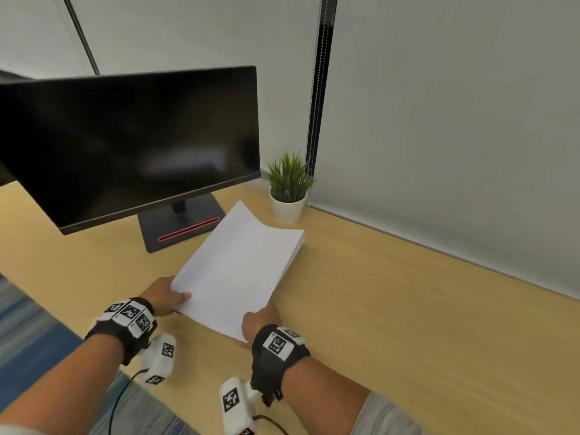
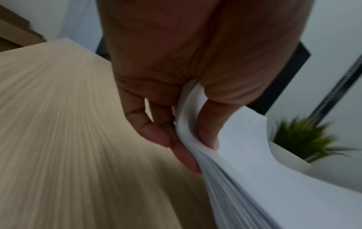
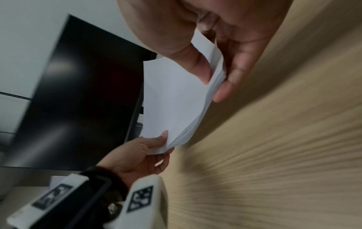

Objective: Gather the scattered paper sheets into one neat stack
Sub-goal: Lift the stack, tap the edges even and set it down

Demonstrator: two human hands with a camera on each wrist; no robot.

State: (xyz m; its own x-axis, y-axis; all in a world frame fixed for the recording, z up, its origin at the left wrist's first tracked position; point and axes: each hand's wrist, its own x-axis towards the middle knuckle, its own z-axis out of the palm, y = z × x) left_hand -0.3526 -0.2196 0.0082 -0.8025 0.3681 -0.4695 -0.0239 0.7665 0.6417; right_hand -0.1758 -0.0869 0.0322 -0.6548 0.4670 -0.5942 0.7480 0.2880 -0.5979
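Paper stack (image 1: 238,271) is held over the tabletop (image 1: 408,309), its long axis running from the person toward the potted plant (image 1: 288,186), far corner rising just beside the pot. A dark monitor (image 1: 131,142) and its base (image 1: 182,224) stand close on the left. Left hand (image 1: 163,298) and right hand (image 1: 260,320) each pinch a near corner, thumb on top, fingers beneath.

White paper stack (image 1: 238,265), squared, lifted, far end drooping.
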